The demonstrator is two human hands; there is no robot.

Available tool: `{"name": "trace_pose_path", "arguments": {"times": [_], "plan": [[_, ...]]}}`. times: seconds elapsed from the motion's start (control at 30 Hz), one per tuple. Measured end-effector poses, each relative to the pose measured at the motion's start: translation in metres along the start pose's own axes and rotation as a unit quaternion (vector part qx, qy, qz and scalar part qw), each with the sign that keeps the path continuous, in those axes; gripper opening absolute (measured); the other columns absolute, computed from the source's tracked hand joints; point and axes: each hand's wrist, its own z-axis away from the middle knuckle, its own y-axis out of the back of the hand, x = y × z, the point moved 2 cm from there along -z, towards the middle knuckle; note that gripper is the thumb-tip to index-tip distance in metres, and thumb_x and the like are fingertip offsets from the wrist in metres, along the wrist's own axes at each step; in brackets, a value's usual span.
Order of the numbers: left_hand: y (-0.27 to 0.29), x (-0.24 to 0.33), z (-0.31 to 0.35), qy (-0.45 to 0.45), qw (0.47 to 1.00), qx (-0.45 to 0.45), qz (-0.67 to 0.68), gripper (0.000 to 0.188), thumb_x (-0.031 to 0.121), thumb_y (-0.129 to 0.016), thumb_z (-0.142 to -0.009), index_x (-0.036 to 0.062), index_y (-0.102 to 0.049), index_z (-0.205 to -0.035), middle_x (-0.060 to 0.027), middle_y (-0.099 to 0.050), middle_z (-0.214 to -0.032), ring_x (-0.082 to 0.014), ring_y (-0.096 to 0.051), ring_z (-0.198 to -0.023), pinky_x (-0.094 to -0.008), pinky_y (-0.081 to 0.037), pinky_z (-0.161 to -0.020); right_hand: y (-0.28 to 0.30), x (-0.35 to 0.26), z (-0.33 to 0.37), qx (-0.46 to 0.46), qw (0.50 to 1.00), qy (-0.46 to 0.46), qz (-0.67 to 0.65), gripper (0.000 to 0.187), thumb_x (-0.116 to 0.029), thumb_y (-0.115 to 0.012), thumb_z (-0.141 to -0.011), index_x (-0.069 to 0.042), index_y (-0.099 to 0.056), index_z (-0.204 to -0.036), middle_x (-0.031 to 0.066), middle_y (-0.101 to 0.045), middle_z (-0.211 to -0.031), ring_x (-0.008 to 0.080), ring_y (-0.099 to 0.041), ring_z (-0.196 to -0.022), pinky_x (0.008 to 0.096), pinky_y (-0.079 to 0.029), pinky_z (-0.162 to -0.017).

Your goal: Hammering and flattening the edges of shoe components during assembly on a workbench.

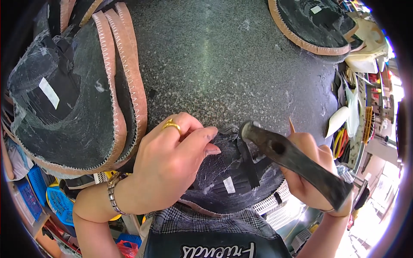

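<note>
My right hand (307, 172) grips a hammer (301, 161), its dark metal head slanting across in front of the hand and its round face over the far edge of a black fabric piece (215, 172). A thin tan pointed tip (291, 125) sticks up beside that hand; its kind is unclear. Curled at the piece's far left edge, my left hand (172, 157) has thumb and forefinger drawn together. Whatever lies between them is hidden. The piece bears a white label (229, 185) and black straps (247, 165), and its near edge hangs over my lap.
Several black pieces with tan zigzag-stitched borders (64, 107) are stacked at the left of the dark speckled worktop (206, 56). More of them (314, 26) lie at the far right. Tools and a brush (368, 124) fill the right side; blue baskets (60, 204) stand lower left.
</note>
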Motion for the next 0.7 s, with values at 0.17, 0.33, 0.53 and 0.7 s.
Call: {"name": "trace_pose_path", "arguments": {"times": [0.17,0.33,0.53,0.7], "plan": [[-0.003,-0.002,-0.003,-0.011,0.999,0.002,0.031,0.031,-0.009,-0.076,-0.062,0.0017,-0.068,-0.09,-0.0058,-0.054,-0.076,-0.0138,-0.053,-0.057,-0.0259,-0.041,-0.047,0.0,-0.008,0.002,-0.052,0.984,0.016,0.169,0.032,0.001,-0.063,-0.065,-0.002,-0.054,-0.096,0.0136,-0.053,-0.08,0.0316,-0.057,-0.059,0.0372,-0.047,-0.053],[-0.002,-0.002,0.006,-0.115,0.993,0.012,-0.02,0.037,-0.01,-0.071,-0.06,0.0015,-0.068,-0.095,-0.0048,-0.052,-0.077,-0.0157,-0.05,-0.062,-0.0234,-0.04,-0.047,0.006,-0.018,-0.012,0.008,0.989,0.047,0.14,0.032,-0.002,-0.064,-0.066,-0.003,-0.054,-0.097,0.0139,-0.054,-0.082,0.0322,-0.058,-0.067,0.0387,-0.047,-0.059],[0.002,0.006,0.005,-0.117,0.992,-0.029,-0.043,0.036,-0.009,-0.071,-0.061,-0.0002,-0.068,-0.095,-0.0068,-0.053,-0.08,-0.0163,-0.053,-0.063,-0.0241,-0.043,-0.05,0.002,-0.02,-0.018,0.076,0.955,0.183,0.221,0.017,-0.014,-0.064,-0.075,-0.006,-0.05,-0.081,0.0017,-0.041,-0.062,0.0137,-0.051,-0.045,0.0277,-0.044,-0.035],[0.009,-0.006,0.008,-0.024,0.998,-0.036,0.049,0.028,-0.007,-0.072,-0.066,0.0013,-0.068,-0.093,-0.0059,-0.055,-0.078,-0.016,-0.055,-0.061,-0.0258,-0.045,-0.051,-0.011,-0.011,-0.026,0.018,0.97,0.145,0.192,0.022,-0.017,-0.064,-0.075,-0.005,-0.047,-0.081,0.0034,-0.041,-0.061,0.0152,-0.049,-0.04,0.0295,-0.039,-0.031]]}}
